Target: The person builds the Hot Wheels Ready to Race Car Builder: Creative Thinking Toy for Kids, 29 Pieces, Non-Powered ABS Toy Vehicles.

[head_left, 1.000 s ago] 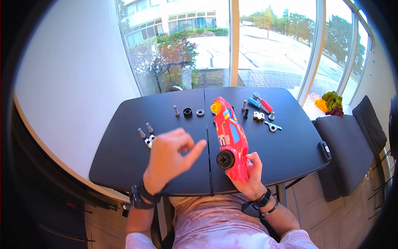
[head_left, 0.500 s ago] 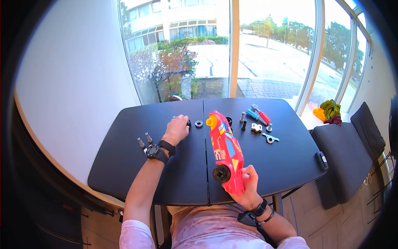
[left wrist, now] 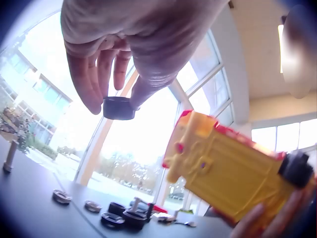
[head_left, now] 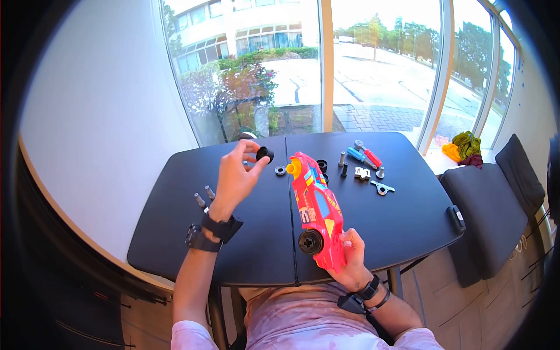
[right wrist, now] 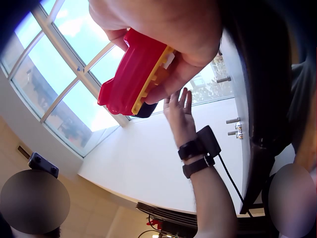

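Observation:
My left hand (head_left: 236, 178) pinches a small black toy wheel (head_left: 265, 154) between thumb and fingers, raised over the far left part of the table. From the left wrist, that wheel (left wrist: 119, 108) shows from its side. My right hand (head_left: 353, 259) grips the rear end of a red toy race car (head_left: 321, 210), nose pointing away from me. One black wheel (head_left: 310, 241) is fitted at the car's rear left, and an orange-yellow piece (head_left: 293, 169) shows at its front left. The left wrist view shows the car's yellow underside (left wrist: 233, 171).
On the black folding table (head_left: 251, 251) lie a grey ring (head_left: 280, 170), loose black wheels (head_left: 322, 165) behind the car, grey bolts (head_left: 342, 157), red (head_left: 372, 157) and blue (head_left: 356, 154) screwdrivers, a white block (head_left: 362, 174) and a pale wrench-like part (head_left: 382, 187). More bolts (head_left: 210, 192) stand at left.
My left hand reached forward to the table's far left, took hold of the black wheel and lifted it. The right hand keeps holding the car, nearly in place.

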The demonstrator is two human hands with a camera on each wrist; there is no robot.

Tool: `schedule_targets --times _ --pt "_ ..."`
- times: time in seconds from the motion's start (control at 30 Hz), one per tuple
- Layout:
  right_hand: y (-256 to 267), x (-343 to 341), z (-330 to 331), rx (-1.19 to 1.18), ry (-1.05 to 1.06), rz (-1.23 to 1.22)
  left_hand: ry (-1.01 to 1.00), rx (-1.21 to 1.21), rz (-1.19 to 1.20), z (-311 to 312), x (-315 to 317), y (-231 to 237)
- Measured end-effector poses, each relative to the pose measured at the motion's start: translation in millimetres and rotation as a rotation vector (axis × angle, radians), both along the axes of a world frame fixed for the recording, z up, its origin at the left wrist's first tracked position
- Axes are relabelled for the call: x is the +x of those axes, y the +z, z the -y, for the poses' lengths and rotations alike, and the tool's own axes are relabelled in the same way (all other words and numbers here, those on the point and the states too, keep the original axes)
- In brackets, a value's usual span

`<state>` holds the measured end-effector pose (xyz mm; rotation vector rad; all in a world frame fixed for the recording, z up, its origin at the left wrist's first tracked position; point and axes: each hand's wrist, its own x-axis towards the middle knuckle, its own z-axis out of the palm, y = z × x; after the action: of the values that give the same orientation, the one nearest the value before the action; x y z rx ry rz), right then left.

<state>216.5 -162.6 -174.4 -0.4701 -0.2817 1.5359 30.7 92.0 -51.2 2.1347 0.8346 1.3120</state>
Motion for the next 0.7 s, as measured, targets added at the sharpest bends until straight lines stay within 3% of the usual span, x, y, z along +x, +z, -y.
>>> schedule_targets --times 0.2,0.4,0.5,0.7 --pt "0.6 0.3 -1.1 0.043 0.001 0.024 -0.249 0.087 0.091 58.7 -9.5 29.6" --pt "-4.4 0.1 -1.5 0.033 0.023 -0.042 -0.215 0.245 -0.070 63.6 -2.3 25.1" --pt "-6.6 2.0 0.5 0.038 0.049 -0.057 -0.228 0.182 -0.045 60.2 1.3 16.6" --pt "-8.5 2.1 -2.3 0.031 0.022 -0.061 -0.187 0.405 -0.028 63.8 -6.3 20.0"
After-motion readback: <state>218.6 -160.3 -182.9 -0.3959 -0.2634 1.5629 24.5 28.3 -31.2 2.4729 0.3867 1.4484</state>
